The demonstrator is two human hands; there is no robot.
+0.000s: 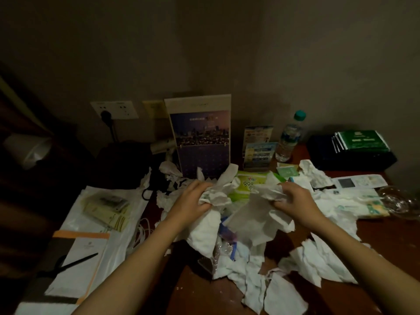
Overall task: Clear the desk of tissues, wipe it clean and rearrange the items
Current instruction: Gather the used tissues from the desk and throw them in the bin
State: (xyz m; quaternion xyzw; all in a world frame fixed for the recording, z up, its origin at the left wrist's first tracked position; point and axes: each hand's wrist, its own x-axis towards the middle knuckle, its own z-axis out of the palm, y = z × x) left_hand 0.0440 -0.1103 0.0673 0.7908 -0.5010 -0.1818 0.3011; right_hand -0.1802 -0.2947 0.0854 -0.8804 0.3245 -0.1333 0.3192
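Note:
Crumpled white tissues [247, 264] lie heaped over the middle of the dark wooden desk [386, 233]. My left hand [193, 198] grips a bunch of tissues [216, 196] above the heap. My right hand [295, 198] grips another wad of tissue [270, 192], from which a large sheet hangs down. More torn tissues [318, 262] are spread at the right front. A green wet-wipe pack [247, 183] lies just behind both hands, partly covered by tissue.
A standing calendar [202, 135], small cards [259, 146] and a water bottle [289, 139] stand at the back. A dark box with green packets [354, 146] sits back right, a remote [359, 181] beside it. A white bag [109, 214], notepad [77, 264] and pen [75, 263] lie left.

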